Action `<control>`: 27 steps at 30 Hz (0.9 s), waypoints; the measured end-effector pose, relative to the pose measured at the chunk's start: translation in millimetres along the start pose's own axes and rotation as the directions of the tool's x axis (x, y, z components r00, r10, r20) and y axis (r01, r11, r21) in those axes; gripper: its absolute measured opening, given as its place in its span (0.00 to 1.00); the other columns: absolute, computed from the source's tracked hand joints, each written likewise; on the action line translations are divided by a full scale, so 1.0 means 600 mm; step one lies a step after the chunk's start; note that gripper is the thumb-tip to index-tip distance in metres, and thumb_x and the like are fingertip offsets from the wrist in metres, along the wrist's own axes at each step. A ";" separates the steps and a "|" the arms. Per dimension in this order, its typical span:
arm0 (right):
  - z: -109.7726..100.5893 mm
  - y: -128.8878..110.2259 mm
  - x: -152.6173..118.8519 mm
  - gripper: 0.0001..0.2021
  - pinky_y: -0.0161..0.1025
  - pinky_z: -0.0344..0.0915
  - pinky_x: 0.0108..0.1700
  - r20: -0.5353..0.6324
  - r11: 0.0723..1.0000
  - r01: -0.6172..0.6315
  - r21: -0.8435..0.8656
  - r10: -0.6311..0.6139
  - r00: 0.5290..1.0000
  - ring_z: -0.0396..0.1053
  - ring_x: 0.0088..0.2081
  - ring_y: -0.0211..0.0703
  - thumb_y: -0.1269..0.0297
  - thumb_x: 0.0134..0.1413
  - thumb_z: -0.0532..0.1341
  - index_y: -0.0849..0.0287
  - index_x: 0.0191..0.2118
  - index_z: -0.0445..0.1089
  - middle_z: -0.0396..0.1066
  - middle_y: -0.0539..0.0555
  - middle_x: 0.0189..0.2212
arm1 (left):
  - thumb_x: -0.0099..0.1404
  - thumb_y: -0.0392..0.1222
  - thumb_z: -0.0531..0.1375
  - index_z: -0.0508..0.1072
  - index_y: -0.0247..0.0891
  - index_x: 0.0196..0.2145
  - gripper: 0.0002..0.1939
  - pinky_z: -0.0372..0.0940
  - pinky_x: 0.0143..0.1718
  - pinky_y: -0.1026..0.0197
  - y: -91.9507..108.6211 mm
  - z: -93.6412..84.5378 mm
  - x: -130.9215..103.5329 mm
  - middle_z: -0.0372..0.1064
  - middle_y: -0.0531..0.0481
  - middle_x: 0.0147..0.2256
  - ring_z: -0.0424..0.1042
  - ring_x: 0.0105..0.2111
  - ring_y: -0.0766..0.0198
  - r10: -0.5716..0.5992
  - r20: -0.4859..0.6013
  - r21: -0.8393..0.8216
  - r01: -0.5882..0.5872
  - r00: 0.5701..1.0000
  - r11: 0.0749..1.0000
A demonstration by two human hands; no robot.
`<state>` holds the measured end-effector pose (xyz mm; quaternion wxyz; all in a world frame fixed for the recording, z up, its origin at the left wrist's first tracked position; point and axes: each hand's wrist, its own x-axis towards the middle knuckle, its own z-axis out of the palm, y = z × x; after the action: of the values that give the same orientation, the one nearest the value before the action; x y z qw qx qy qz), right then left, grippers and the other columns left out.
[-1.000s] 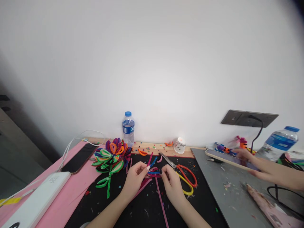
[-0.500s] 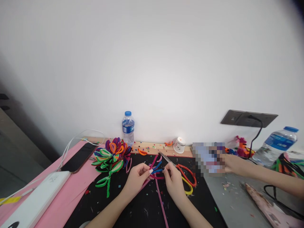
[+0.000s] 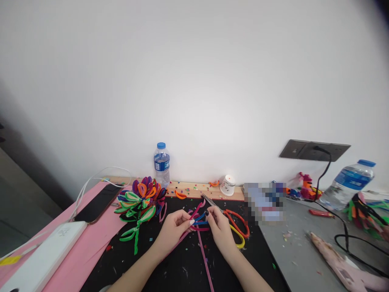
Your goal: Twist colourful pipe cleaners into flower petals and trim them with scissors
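Observation:
Between thumb and forefinger, my left hand [image 3: 176, 229] pinches a small bundle of pink and blue pipe cleaners. My right hand [image 3: 221, 227] is closed at the other end of the blue pipe cleaners [image 3: 199, 220], thumb and fingertip pressed together on them. Magenta pipe cleaner ends [image 3: 198, 209] stick up and sideways from the bundle. A long pink pipe cleaner [image 3: 204, 259] runs down over the black mat [image 3: 185, 275] between my arms. Scissors [image 3: 236, 223] with orange and yellow handles lie just beyond my right hand.
A pipe cleaner flower bunch [image 3: 139, 202] lies left, near a water bottle [image 3: 162, 164]. A phone [image 3: 99, 202] and a white power bank [image 3: 50, 255] rest on pink paper [image 3: 91, 247]. A paper cup [image 3: 227, 185] stands behind; a glue gun [image 3: 340, 259] lies right.
The other person's hand and arm at the right have left the view. My right fingertips have shifted slightly along the blue pipe cleaners. The view has moved a little.

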<state>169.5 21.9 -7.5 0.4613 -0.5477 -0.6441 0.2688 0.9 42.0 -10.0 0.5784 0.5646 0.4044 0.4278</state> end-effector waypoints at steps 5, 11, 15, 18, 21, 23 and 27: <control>0.001 0.000 -0.002 0.09 0.33 0.53 0.25 0.015 1.000 -0.009 0.006 0.009 1.000 0.56 0.23 0.37 0.66 0.55 0.49 0.58 0.25 0.59 0.57 0.47 0.20 | 0.52 0.42 0.61 0.66 0.36 0.23 0.09 0.62 0.27 0.65 0.005 0.004 -0.004 0.65 0.56 0.20 0.68 0.23 0.66 -0.023 0.024 -0.006 0.023 0.999 1.000; 0.002 0.010 0.001 0.11 0.33 0.50 0.23 -0.033 0.998 -0.034 -0.061 0.032 0.999 0.52 0.21 0.36 0.65 0.53 0.51 0.58 0.22 0.55 0.53 0.45 0.18 | 0.53 0.43 0.61 0.67 0.36 0.23 0.09 0.62 0.27 0.65 0.003 0.002 -0.004 0.66 0.55 0.20 0.68 0.23 0.65 -0.020 0.012 0.018 0.020 1.000 1.000; 0.002 0.010 0.002 0.12 0.33 0.48 0.23 -0.038 0.990 -0.014 -0.138 0.008 0.999 0.51 0.20 0.35 0.66 0.53 0.51 0.57 0.20 0.51 0.50 0.44 0.17 | 0.53 0.43 0.61 0.67 0.36 0.23 0.09 0.62 0.27 0.64 0.006 0.002 -0.003 0.65 0.56 0.20 0.67 0.22 0.65 -0.020 0.000 0.025 0.020 1.000 0.999; 0.002 0.009 0.002 0.13 0.33 0.48 0.23 -0.052 0.982 0.029 -0.185 -0.040 0.998 0.51 0.20 0.35 0.67 0.53 0.50 0.56 0.20 0.50 0.50 0.44 0.17 | 0.53 0.42 0.61 0.66 0.36 0.23 0.08 0.62 0.27 0.65 0.008 0.006 -0.004 0.65 0.56 0.19 0.67 0.22 0.66 -0.016 0.013 0.027 0.015 1.000 1.000; 0.001 0.012 0.003 0.13 0.33 0.48 0.23 -0.074 0.981 0.032 -0.191 -0.047 0.996 0.50 0.20 0.35 0.67 0.53 0.51 0.57 0.20 0.50 0.49 0.44 0.17 | 0.53 0.43 0.60 0.66 0.36 0.23 0.08 0.63 0.27 0.64 0.007 0.008 -0.005 0.66 0.55 0.20 0.68 0.22 0.65 -0.013 0.037 0.026 0.012 0.999 1.000; 0.000 0.014 0.003 0.12 0.33 0.49 0.23 -0.066 0.987 0.021 -0.161 -0.032 0.997 0.51 0.20 0.35 0.67 0.52 0.51 0.57 0.20 0.52 0.50 0.44 0.16 | 0.53 0.43 0.60 0.67 0.36 0.24 0.09 0.63 0.28 0.64 0.005 0.007 -0.004 0.66 0.55 0.20 0.68 0.23 0.65 -0.010 0.023 0.025 0.010 1.000 1.000; -0.003 0.010 0.002 0.11 0.32 0.50 0.22 -0.021 0.997 0.017 -0.081 -0.018 1.000 0.52 0.21 0.35 0.65 0.54 0.51 0.58 0.21 0.56 0.53 0.45 0.17 | 0.54 0.45 0.60 0.67 0.36 0.24 0.10 0.64 0.28 0.64 0.001 0.001 0.000 0.66 0.55 0.21 0.67 0.23 0.66 0.012 -0.034 0.032 -0.011 0.999 0.999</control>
<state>174.0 24.3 -11.5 0.4482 -0.5632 -0.6542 0.2323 1.5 41.4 -9.5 0.5599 0.5688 0.4178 0.4342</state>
